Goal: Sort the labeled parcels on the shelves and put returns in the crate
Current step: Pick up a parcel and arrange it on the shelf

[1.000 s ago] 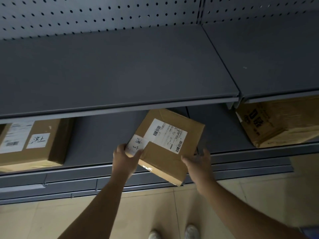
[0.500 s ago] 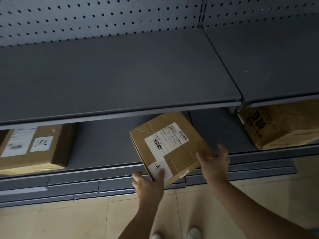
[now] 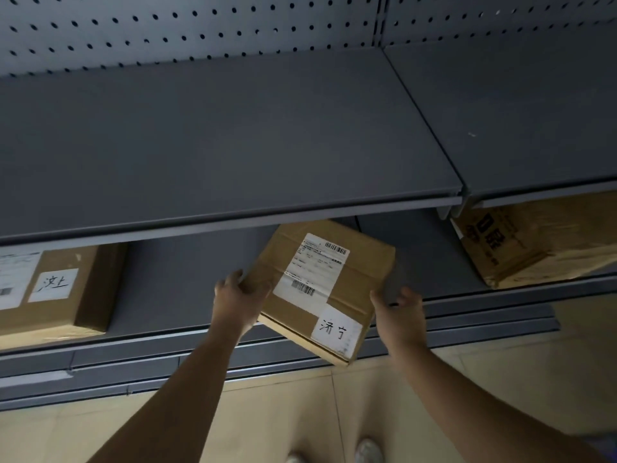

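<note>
One left box sits on the shelf, well left of the left hand. That hand's curled fingers grip the parcel by its left corner. The parcel hangs tilted over the shelf's front edge, its long axis slanting down toward the right hand, which pinches its right edge. The right box lies well beyond. No crate shows.

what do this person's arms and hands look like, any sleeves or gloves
Both forearms are bare down to the left hand and right hand: no sleeves, gloves, watch or rings show. A bluish patch at the bottom right corner, by the right arm, might be clothing; too little shows to tell.
</note>
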